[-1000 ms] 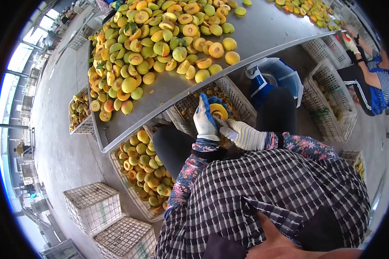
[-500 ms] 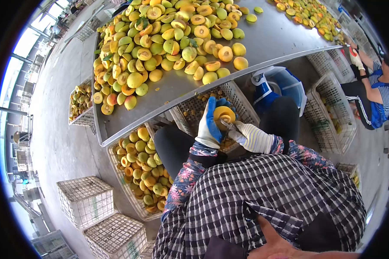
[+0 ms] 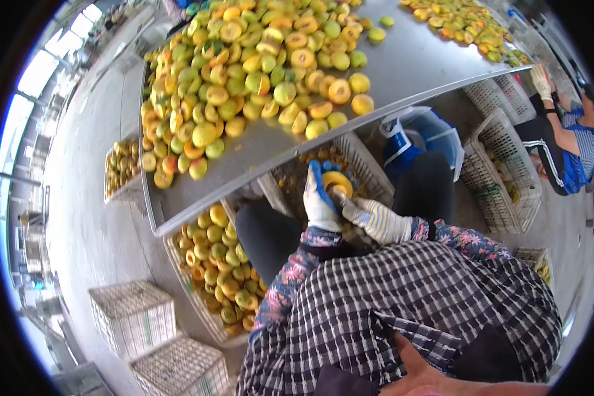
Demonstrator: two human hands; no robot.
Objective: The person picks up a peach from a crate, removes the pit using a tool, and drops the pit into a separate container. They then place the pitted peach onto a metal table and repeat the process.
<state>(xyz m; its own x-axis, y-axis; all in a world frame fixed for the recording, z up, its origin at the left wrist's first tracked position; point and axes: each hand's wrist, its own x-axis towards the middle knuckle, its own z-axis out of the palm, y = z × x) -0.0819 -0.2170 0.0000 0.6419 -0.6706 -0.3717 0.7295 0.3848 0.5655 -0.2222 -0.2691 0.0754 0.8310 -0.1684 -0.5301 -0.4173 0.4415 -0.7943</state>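
Observation:
My left hand (image 3: 320, 198), in a blue-and-white glove, grips a halved yellow peach (image 3: 337, 181) with its cut face up, just below the metal table's edge. My right hand (image 3: 371, 218), in a striped knit glove, holds a small metal tool (image 3: 340, 196) pressed into the peach's centre. Both hands work over a white plastic crate (image 3: 369, 168) between my knees. On the steel table (image 3: 244, 148) above lies a big heap of yellow-green peaches (image 3: 244, 66), whole and halved.
A crate of peaches (image 3: 221, 270) stands by my left knee and another (image 3: 120, 168) lies beyond the table. Upturned crates (image 3: 135, 317) sit at lower left. A blue bucket (image 3: 419, 135) and more crates (image 3: 501, 171) are right. A co-worker (image 3: 567, 125) sits at far right.
The camera view shook and blurred slightly. My hands stayed together on the peach, and the peach half tilted a little as the tool worked at its centre.

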